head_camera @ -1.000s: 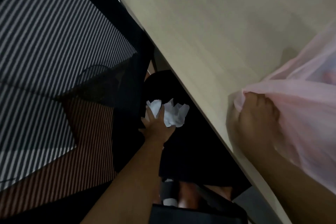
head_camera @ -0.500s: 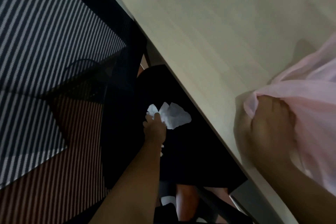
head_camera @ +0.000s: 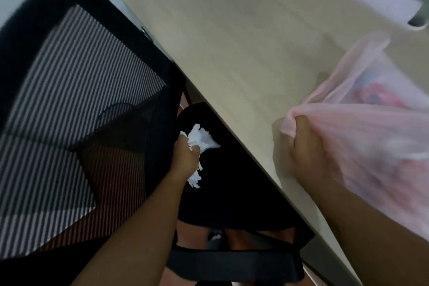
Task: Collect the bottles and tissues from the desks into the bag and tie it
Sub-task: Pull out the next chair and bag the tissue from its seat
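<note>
My left hand grips a crumpled white tissue low beside the desk edge, over a dark chair seat. Bits of tissue stick out above and below the fist. My right hand clutches the gathered rim of a thin pink plastic bag that lies on the light wooden desk. Blurred pink and bluish contents show through the bag. No bottle can be made out clearly.
A black mesh office chair back with a striped look stands at the left, close to the desk edge. A white object lies at the desk's far right corner. My legs and a dark seat show below.
My left hand has closed tighter round the tissue and lifted it slightly. The view has swung upward, showing more of the desk and chair back. My right hand keeps its hold on the bag.
</note>
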`<state>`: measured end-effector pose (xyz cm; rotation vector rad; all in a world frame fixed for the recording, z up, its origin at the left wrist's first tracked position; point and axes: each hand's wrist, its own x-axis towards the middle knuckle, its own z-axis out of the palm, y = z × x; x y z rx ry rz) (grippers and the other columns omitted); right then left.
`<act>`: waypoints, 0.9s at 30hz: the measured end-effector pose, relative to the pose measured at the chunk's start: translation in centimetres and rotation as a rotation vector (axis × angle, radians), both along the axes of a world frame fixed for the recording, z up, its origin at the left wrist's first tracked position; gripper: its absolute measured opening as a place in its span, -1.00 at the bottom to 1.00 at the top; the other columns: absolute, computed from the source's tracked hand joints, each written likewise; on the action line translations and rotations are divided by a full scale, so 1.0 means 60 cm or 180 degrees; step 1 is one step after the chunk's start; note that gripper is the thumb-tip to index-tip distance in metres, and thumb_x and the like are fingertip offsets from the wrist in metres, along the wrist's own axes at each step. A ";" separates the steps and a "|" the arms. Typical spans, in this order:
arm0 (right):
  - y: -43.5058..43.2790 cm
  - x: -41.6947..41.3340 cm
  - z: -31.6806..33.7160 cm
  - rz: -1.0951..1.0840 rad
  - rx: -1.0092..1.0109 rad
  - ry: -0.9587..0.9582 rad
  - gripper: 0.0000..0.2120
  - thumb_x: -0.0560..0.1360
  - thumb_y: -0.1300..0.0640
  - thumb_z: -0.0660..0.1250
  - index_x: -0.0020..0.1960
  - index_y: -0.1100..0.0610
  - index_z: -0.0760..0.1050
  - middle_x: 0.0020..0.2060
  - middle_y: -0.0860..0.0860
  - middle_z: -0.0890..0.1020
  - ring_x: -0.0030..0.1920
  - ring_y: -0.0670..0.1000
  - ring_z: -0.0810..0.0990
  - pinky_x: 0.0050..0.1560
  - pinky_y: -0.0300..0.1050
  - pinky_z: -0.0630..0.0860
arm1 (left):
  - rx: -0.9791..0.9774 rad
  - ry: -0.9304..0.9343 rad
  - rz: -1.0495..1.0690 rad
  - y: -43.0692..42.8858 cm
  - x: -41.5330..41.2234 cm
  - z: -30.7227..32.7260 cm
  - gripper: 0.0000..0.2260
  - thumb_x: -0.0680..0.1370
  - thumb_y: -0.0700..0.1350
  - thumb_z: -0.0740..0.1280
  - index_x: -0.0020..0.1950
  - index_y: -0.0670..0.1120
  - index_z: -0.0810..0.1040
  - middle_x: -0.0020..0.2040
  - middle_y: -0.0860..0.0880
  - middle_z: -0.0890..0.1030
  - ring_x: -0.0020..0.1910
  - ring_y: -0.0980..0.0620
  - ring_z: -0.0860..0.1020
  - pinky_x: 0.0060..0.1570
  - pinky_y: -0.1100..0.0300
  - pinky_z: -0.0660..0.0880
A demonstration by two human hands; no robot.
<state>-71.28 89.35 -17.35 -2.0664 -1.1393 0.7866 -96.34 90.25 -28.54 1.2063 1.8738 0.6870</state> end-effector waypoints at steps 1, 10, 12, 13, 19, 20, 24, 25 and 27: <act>-0.013 0.012 0.015 -0.0203 -0.0133 0.0188 -0.74 0.55 -0.05 0.14 -0.26 0.01 0.39 -0.46 -0.14 0.47 -0.31 0.01 0.49 -0.34 -0.20 0.38 | -0.0016 -0.0127 0.0051 -0.001 0.002 0.036 -0.96 0.57 -0.29 0.20 0.00 -0.20 0.36 -0.17 -0.02 0.44 -0.23 0.08 0.43 -0.36 0.44 0.34; -0.141 0.142 0.172 -0.0542 0.0810 -0.0317 -0.69 0.56 0.16 0.04 0.24 0.14 0.42 -0.15 0.07 0.51 -0.13 0.09 0.47 -0.06 0.05 0.41 | 0.0386 -0.0482 -0.0273 0.006 0.154 0.303 -0.70 0.55 -0.16 0.25 0.28 -0.09 0.35 0.04 -0.04 0.49 -0.04 0.00 0.52 -0.14 0.16 0.41; -0.170 0.180 0.191 -0.0561 0.0801 -0.0203 -0.72 0.61 0.19 0.03 0.20 0.24 0.43 -0.16 0.14 0.49 -0.15 0.16 0.48 -0.11 0.04 0.41 | 0.0398 -0.0584 -0.0628 0.007 0.210 0.358 -0.73 0.56 -0.11 0.24 0.25 -0.04 0.35 0.00 0.01 0.50 -0.11 0.09 0.51 -0.23 0.18 0.43; -0.185 0.197 0.201 -0.0592 0.0751 -0.0157 -0.75 0.62 0.19 0.02 0.09 0.28 0.44 -0.20 0.16 0.48 -0.17 0.18 0.47 -0.13 0.01 0.37 | 0.0364 -0.0617 -0.0877 0.006 0.237 0.383 -0.76 0.56 -0.10 0.23 0.22 -0.02 0.38 -0.01 0.03 0.52 -0.10 0.09 0.53 -0.23 0.19 0.44; -0.239 0.273 0.259 -0.1064 0.0901 -0.0080 -0.57 0.64 0.23 0.01 -0.41 0.18 0.25 -0.47 0.05 0.37 -0.40 0.06 0.32 -0.24 -0.03 0.27 | -0.0038 -0.0680 -0.2356 -0.012 0.380 0.488 -0.76 0.48 -0.12 0.26 0.09 0.03 0.61 -0.12 0.03 0.66 -0.16 0.02 0.59 -0.16 0.20 0.48; -0.246 0.284 0.270 -0.1087 0.0866 -0.0092 -0.56 0.64 0.21 0.00 -0.41 0.21 0.29 -0.47 0.06 0.40 -0.38 0.07 0.36 -0.25 -0.04 0.30 | -0.0196 -0.0562 -0.2592 -0.014 0.395 0.496 -0.75 0.48 -0.11 0.28 0.12 0.01 0.63 -0.08 -0.01 0.67 -0.13 0.01 0.60 -0.13 0.19 0.50; -0.273 0.321 0.324 -0.1267 0.0851 -0.0173 -0.53 0.63 0.07 -0.04 -0.20 0.32 0.50 -0.31 0.10 0.54 -0.26 0.10 0.46 -0.21 -0.06 0.36 | -0.0777 -0.0205 -0.3478 -0.014 0.441 0.502 -0.75 0.49 -0.12 0.34 0.14 -0.14 0.64 0.05 -0.13 0.66 -0.03 -0.08 0.62 0.00 0.15 0.51; -0.279 0.325 0.338 -0.1253 0.0816 -0.0165 -0.53 0.62 0.05 -0.04 -0.19 0.30 0.50 -0.30 0.09 0.54 -0.27 0.08 0.45 -0.21 -0.06 0.35 | -0.0784 -0.0147 -0.3633 -0.014 0.456 0.499 -0.76 0.50 -0.12 0.32 0.13 -0.14 0.64 0.04 -0.11 0.67 -0.02 -0.08 0.62 0.00 0.16 0.52; -0.289 0.326 0.360 -0.1090 0.0588 -0.0134 -0.57 0.61 0.03 -0.03 -0.20 0.24 0.48 -0.30 0.05 0.52 -0.28 0.05 0.44 -0.23 -0.08 0.34 | -0.0663 -0.0161 -0.3730 -0.018 0.487 0.498 -0.78 0.55 -0.14 0.28 0.15 -0.11 0.62 0.01 -0.06 0.66 -0.04 -0.02 0.61 -0.02 0.18 0.51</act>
